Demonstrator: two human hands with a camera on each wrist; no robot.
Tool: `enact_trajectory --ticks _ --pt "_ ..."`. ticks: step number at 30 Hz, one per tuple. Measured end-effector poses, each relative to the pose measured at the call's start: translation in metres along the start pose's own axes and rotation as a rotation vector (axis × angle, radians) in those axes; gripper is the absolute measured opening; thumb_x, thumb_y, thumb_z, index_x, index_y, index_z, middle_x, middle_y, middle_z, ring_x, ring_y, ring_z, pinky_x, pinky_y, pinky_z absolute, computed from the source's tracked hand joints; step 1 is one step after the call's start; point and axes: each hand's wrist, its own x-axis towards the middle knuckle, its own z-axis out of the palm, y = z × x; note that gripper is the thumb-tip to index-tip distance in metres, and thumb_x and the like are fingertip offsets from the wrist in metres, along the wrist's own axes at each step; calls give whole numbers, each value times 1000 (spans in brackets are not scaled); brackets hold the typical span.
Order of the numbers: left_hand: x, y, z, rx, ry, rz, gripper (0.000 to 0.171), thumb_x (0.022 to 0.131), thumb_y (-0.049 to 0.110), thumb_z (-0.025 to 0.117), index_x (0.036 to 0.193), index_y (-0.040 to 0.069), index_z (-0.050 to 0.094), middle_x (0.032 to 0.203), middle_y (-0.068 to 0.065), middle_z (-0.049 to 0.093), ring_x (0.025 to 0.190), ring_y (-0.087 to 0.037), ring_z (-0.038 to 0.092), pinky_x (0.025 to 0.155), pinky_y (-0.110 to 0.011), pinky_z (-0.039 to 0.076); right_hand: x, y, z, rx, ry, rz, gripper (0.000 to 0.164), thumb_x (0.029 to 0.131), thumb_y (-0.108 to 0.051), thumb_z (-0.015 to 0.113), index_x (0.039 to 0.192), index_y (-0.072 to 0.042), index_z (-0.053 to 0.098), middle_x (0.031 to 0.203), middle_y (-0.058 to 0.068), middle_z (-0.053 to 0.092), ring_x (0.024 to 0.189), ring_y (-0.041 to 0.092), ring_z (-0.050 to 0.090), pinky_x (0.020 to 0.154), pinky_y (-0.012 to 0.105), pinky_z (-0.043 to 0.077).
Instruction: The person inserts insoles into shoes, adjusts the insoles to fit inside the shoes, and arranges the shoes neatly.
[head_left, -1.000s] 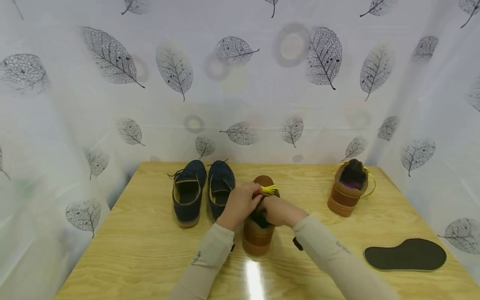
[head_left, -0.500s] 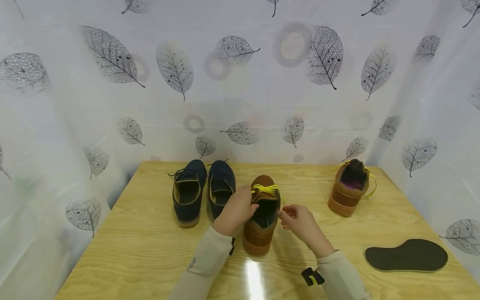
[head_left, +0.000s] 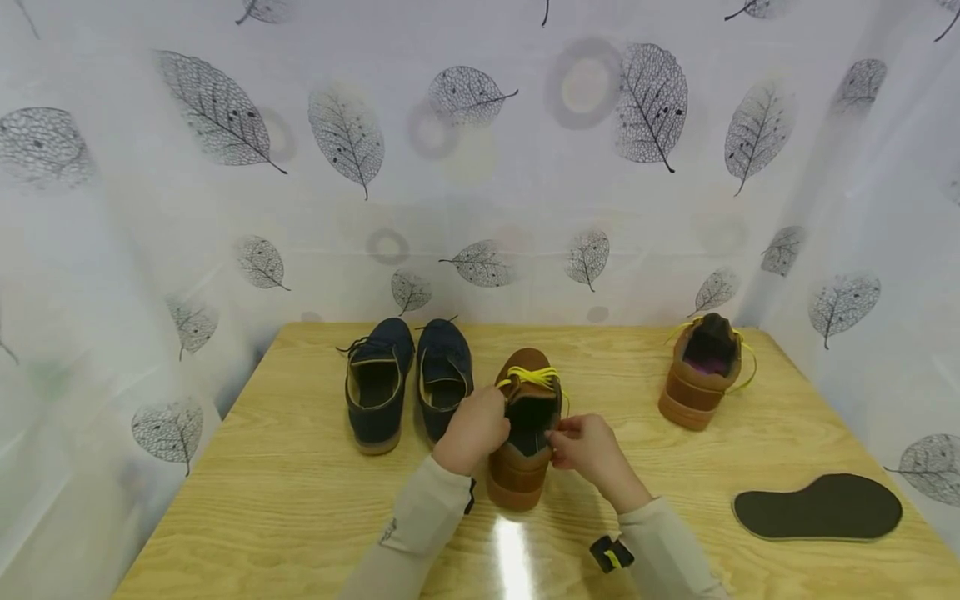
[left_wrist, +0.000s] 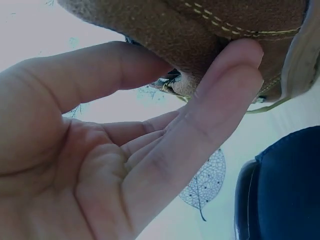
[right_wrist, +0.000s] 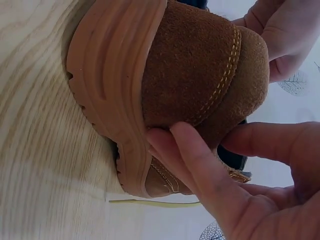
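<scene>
A brown suede shoe (head_left: 516, 477) with yellow laces (head_left: 536, 377) stands at the middle of the table, toe pointing away. My left hand (head_left: 472, 432) pinches the left side of its collar, thumb at the inner edge and index finger along the outside. On the opposite side, my right hand (head_left: 592, 454) pinches the collar, with fingers against the suede heel (right_wrist: 192, 65) and the thumb over the rim. A dark insole (head_left: 531, 442) shows inside the shoe between the hands.
Two navy shoes, a left one (head_left: 375, 425) and a right one (head_left: 442, 354), stand left of the brown shoe. The other brown shoe (head_left: 690, 404) is at the back right. A loose dark insole (head_left: 817, 508) lies near the right edge of the wooden table (head_left: 262, 483).
Both hands were at the shoe's opening a second ago, the right one reaching in. The right hand came out to the right, then took hold of the collar. The left hand shifted slightly nearer.
</scene>
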Motion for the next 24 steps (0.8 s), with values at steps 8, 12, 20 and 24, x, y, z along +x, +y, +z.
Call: enact_trajectory --ticks 8,12,20,24 --pt "3 1 1 37 53 14 39 84 -8 57 54 11 42 57 0 35 48 -14 35 46 -26 31 4 -1 1 -60 16 -74 22 90 1 57 104 18 63 84 21 69 67 23 68 62 34 56" --pt "3 0 1 56 69 -2 35 84 -7 57 55 9 46 58 -1 38 51 -16 37 49 -29 35 8 1 1 -58 2 -64 23 91 1 57 105 18 62 86 21 69 68 23 68 62 34 56" --pt "-1 -1 -6 13 81 -67 29 90 4 59 62 6 52 59 -3 44 49 -18 43 48 -30 36 8 12 -25 -33 -81 -51 38 98 -12 55 119 20 53 103 28 65 83 34 68 69 36 57" --pt "-5 1 -13 -20 119 -83 22 93 12 61 74 3 57 63 -5 49 51 -18 47 47 -28 37 8 18 -58 -138 -5 -78 38 99 -16 54 118 17 56 104 30 64 83 34 68 68 35 56"
